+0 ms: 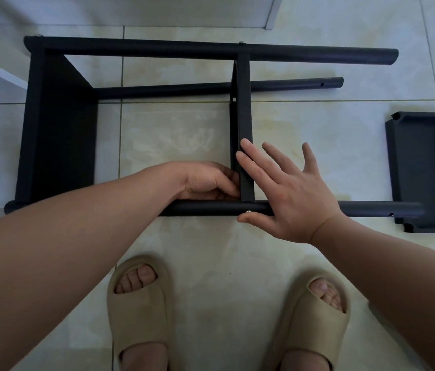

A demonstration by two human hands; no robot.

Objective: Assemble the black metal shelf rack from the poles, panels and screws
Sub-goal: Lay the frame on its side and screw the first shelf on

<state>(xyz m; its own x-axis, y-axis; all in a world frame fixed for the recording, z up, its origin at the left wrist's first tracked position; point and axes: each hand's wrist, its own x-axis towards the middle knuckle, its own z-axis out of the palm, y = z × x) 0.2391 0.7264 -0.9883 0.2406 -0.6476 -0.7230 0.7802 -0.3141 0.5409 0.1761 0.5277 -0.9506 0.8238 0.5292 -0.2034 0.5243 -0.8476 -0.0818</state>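
Right hand rests on middle panel (left hand beside).

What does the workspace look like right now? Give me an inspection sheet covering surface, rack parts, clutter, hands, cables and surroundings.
Surface: pale tiled floor.
Job's things: rack frame on its side, end panel at left, middle panel joining far pole and near pole; screw in near pole; loose panel lying at right.
Clutter: nothing seen.
Grippers: left hand curled against middle panel's left side, grip unclear; right hand open, fingers on middle panel, thumb beside screw.
Cables: nothing seen.
Surroundings: white furniture edges beyond; beige slippers near.
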